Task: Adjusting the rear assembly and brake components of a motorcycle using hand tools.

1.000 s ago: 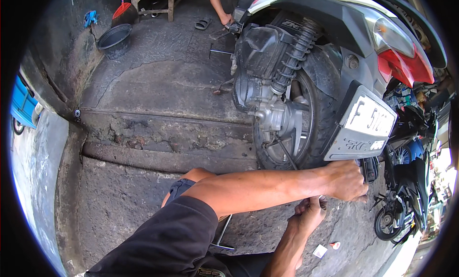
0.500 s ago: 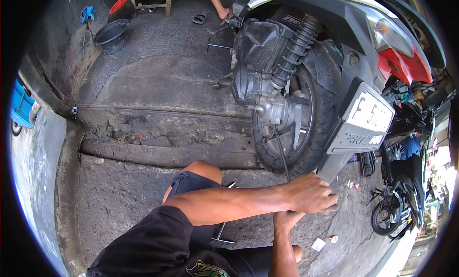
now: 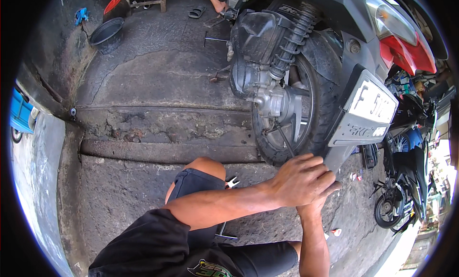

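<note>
In front of me stands the rear end of a scooter, its rear wheel at knee height and the grey gear housing beside it. A long, thin wrench shaft slants from a fitting low on that housing toward my hands. My left hand is closed at the shaft's near end, its fingers curled. Right below it, my right hand presses up against it, mostly covered by the left hand. The wrench's handle is hidden inside the grip.
The license plate hangs close to my hands. A T-handle wrench lies on the floor by my leg. Farther off are a black basin, a sandal and another person's foot. A second motorcycle stands right.
Both hands have moved up, closer to the wheel, and the right forearm has swung rightward. The wrench shaft now leans more to the right. My view has shifted slightly.
</note>
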